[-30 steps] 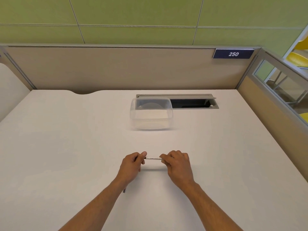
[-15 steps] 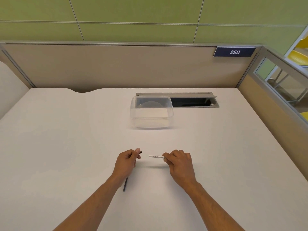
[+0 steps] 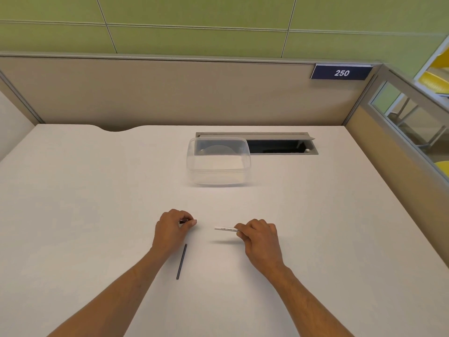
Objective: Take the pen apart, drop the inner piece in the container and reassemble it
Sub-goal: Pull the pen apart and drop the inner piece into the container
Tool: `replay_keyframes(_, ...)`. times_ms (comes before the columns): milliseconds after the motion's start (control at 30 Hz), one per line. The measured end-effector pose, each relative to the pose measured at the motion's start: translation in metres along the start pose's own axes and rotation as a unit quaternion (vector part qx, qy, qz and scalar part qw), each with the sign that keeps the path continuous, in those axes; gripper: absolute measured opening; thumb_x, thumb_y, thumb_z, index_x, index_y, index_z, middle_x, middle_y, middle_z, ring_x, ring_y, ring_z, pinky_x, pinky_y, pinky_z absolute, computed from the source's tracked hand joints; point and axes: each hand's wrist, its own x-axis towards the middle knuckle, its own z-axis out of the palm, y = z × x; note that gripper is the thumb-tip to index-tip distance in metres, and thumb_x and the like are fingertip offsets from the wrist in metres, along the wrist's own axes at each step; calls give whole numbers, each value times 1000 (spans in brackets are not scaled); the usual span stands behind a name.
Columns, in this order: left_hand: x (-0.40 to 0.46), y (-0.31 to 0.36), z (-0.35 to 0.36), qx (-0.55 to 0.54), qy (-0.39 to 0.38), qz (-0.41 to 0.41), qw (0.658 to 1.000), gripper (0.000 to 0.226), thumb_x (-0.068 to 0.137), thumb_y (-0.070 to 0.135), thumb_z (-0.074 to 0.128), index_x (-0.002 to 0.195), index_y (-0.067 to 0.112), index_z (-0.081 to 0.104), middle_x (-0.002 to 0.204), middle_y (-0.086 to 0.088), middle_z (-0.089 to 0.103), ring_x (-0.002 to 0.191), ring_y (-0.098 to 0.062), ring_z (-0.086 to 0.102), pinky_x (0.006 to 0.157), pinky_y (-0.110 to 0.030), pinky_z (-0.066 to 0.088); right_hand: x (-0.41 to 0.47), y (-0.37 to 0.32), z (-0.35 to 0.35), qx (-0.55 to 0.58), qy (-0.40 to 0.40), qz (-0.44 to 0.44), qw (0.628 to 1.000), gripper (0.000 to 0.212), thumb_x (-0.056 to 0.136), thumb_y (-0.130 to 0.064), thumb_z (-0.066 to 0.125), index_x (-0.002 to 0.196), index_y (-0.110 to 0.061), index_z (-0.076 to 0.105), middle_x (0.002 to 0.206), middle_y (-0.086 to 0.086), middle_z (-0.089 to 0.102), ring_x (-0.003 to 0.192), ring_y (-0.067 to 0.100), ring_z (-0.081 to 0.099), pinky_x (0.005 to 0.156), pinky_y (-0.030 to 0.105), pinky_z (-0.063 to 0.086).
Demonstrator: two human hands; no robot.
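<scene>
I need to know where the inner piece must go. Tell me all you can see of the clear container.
The container is a clear, rounded-rectangular plastic tub with a thicker rim and no lid on it. It stands upright on the white desk, at the far middle, partly in front of the desk's cable slot. Nothing shows inside it. Neither hand touches it.

Soft, even light is falling from overhead — the white desk point(image 3: 73, 215) is glowing bright, nearly washing out. Faint shadows are lying under the pen barrel point(image 3: 226, 229) and container point(image 3: 218, 161). Straight lines are bowing toward the frame's edges — focus is holding sharp throughout.
</scene>
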Motion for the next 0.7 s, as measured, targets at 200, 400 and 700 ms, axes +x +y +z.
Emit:
replay_keyframes(200, 7, -11, 6, 114, 14, 18, 993, 5, 77, 40, 76, 74, 38, 73, 85, 14, 66, 90, -11, 59, 74, -36, 41, -2, 2, 3, -1, -9, 3, 1000, 18, 83, -11, 70, 95, -25, 72, 71, -3, 58, 67, 21, 53, 66, 33, 36)
replay_keyframes(400, 10, -17, 6, 120, 9, 43, 992, 5, 76, 42, 75, 79, 41, 72, 91, 16, 62, 98, -13, 53, 79, -34, 31, 0, 4, 4, -4, -8, 8, 1000, 18, 83, -11, 70, 95, -25, 72, 71, -3, 58, 67, 22, 54, 66, 33, 36)
replay_keyframes(700, 7, -19, 4, 122, 6, 65, 990, 7, 80, 35, 74, 85, 40, 74, 95, 14, 64, 101, -17, 54, 83, -37, 34, -3, 4, 9, -6, -21, -2, 1000, 18, 86, -13, 67, 97, -26, 71, 73, -3, 58, 69, 22, 53, 68, 32, 35)
